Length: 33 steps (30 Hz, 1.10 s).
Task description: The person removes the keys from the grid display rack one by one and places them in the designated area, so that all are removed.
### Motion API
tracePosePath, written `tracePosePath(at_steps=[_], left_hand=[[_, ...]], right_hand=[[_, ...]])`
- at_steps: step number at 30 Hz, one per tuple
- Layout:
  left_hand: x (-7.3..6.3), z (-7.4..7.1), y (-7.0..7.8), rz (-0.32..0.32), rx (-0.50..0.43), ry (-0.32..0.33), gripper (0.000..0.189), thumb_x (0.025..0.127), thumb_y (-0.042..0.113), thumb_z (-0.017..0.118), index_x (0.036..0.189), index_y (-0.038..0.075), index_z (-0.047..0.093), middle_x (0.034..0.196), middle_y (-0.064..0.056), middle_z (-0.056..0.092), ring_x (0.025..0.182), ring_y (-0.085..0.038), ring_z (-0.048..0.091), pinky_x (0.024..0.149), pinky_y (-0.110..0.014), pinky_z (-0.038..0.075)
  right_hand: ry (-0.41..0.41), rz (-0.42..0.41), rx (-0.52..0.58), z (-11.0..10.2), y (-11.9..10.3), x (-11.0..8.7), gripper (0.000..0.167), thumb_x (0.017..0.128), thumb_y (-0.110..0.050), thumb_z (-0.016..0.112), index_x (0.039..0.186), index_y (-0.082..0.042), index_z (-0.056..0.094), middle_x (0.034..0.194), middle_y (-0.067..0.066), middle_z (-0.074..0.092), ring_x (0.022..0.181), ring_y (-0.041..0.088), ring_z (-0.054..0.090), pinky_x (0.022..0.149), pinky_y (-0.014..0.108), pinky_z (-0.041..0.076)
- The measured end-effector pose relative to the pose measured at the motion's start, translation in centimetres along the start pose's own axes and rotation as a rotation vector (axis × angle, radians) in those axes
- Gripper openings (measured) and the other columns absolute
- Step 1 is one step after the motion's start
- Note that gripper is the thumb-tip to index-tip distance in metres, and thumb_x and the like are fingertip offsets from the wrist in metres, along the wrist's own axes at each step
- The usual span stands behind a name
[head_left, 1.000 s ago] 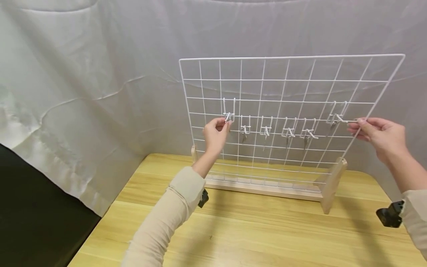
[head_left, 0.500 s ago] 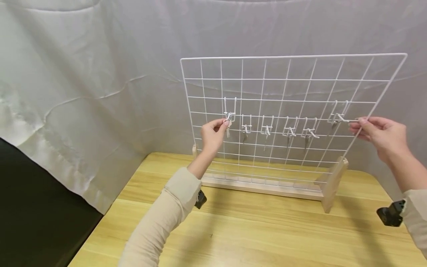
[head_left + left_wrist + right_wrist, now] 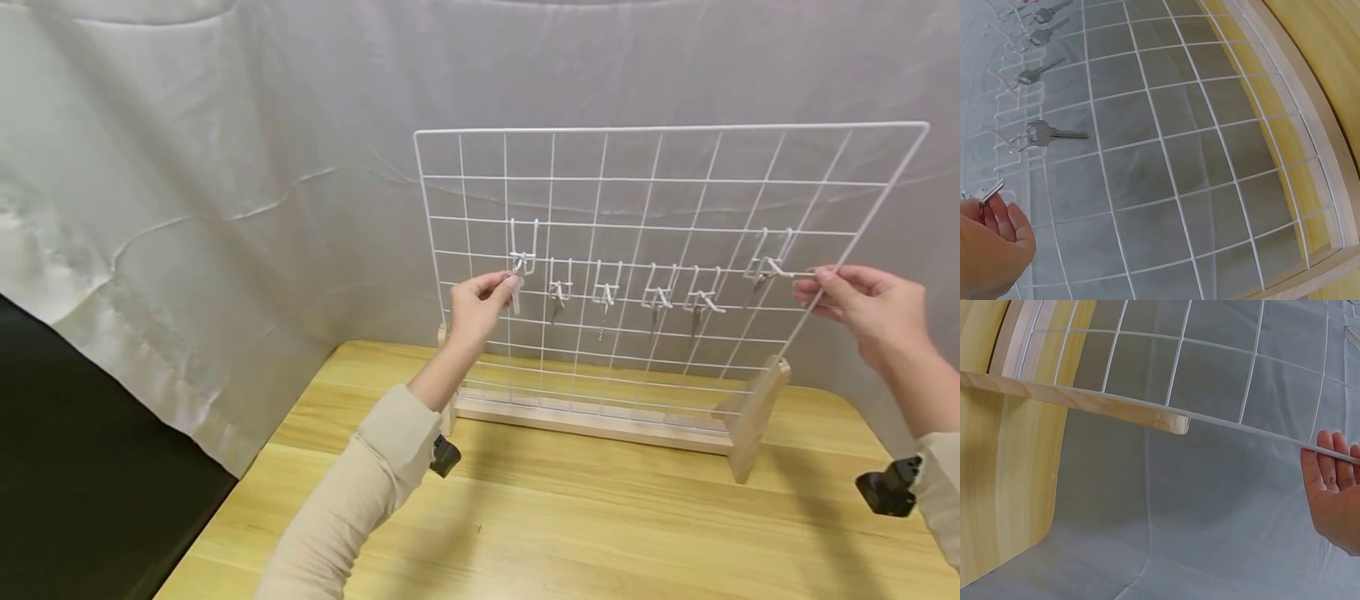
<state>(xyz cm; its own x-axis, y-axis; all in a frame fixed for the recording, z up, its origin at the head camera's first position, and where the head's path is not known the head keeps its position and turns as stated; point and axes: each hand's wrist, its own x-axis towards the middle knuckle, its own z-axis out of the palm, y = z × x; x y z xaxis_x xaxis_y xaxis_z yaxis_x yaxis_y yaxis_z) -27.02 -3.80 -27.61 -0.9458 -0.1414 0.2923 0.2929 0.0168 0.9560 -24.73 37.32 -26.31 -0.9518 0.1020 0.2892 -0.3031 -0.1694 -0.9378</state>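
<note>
A white wire grid panel (image 3: 671, 128) stands upright, with several double-prong white hooks hung on it. My left hand (image 3: 476, 312) is at the leftmost hook (image 3: 522, 257), thumb and fingertips pinching a silver key (image 3: 993, 190) just below the prong. In the head view this key's blade points down past the fingertips, and its ring is up at the hook. At the panel's right edge my right hand (image 3: 877, 308) grips the side wire, thumb in front and fingers behind. Beside the left hand, another silver key (image 3: 1054, 133) hangs by its ring from the neighbouring hook.
Further keys hang on the other hooks, the rightmost hook (image 3: 767, 267) sitting close to the right hand. A pale wooden stand (image 3: 757, 417) carries the panel on the wood-grain table (image 3: 600, 517). Grey cloth (image 3: 337, 75) hangs behind it.
My left hand has drawn slightly down and left from the leftmost hook, and the key now shows below the fingertips. The right hand keeps its grip on the panel edge; the head view shifts slightly.
</note>
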Motion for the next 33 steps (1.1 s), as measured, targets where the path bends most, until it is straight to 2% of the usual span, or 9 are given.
tracePosePath(at_steps=[7,11,18,25,29,33], left_hand=[[-0.6,-0.6,0.2,-0.049,0.009,-0.043,0.022,0.086,0.006,0.064,0.102,-0.008,0.065,0.099,-0.028,0.065,0.060,-0.002,0.054,0.062,-0.012,0.052],[-0.8,-1.1,0.3,-0.041,0.004,-0.066,0.022,0.086,0.007,0.064,0.103,-0.008,0.065,0.097,-0.027,0.066,0.061,-0.003,0.056,0.064,-0.014,0.053],[-1.4,-1.9,0.9,-0.037,-0.017,-0.084,0.021,0.086,0.005,0.064,0.102,-0.008,0.065,0.081,-0.008,0.067,0.065,-0.006,0.057,0.066,-0.014,0.053],[-1.9,-2.2,1.2,-0.043,-0.023,-0.083,0.021,0.085,0.005,0.064,0.101,-0.009,0.065,0.098,-0.027,0.066,0.064,-0.003,0.058,0.068,-0.015,0.055],[-2.1,-2.2,1.5,-0.040,-0.026,-0.078,0.021,0.085,0.005,0.064,0.101,-0.009,0.065,0.096,-0.025,0.066,0.064,-0.003,0.058,0.068,-0.016,0.055],[-2.5,-2.3,1.5,-0.058,-0.023,-0.086,0.020,0.085,0.005,0.065,0.099,-0.009,0.065,0.091,-0.018,0.069,0.066,-0.008,0.060,0.069,-0.018,0.056]], right_hand=[[-0.025,-0.012,0.002,-0.2,0.0,-0.2,0.013,0.088,-0.005,0.059,0.082,-0.008,0.070,0.072,0.000,0.073,0.066,0.008,0.069,0.059,0.016,0.056],[-0.027,-0.015,-0.009,-0.3,0.0,-0.2,0.013,0.088,-0.006,0.059,0.083,-0.009,0.070,0.072,-0.001,0.073,0.066,0.008,0.069,0.059,0.016,0.055],[-0.020,-0.006,-0.017,-0.1,0.0,0.0,0.013,0.088,-0.006,0.060,0.082,-0.009,0.070,0.071,-0.001,0.073,0.066,0.007,0.069,0.059,0.016,0.056],[-0.020,0.003,-0.025,-0.1,-0.1,0.1,0.013,0.088,-0.007,0.060,0.081,-0.010,0.070,0.072,-0.002,0.073,0.066,0.007,0.069,0.059,0.015,0.055],[-0.022,-0.003,-0.029,-0.1,-0.1,0.1,0.011,0.087,-0.009,0.061,0.081,-0.010,0.070,0.071,-0.003,0.073,0.065,0.007,0.069,0.059,0.015,0.055],[-0.018,0.007,-0.046,-0.1,-0.2,0.0,0.012,0.087,-0.009,0.061,0.080,-0.011,0.070,0.071,-0.003,0.073,0.065,0.006,0.069,0.059,0.015,0.055]])
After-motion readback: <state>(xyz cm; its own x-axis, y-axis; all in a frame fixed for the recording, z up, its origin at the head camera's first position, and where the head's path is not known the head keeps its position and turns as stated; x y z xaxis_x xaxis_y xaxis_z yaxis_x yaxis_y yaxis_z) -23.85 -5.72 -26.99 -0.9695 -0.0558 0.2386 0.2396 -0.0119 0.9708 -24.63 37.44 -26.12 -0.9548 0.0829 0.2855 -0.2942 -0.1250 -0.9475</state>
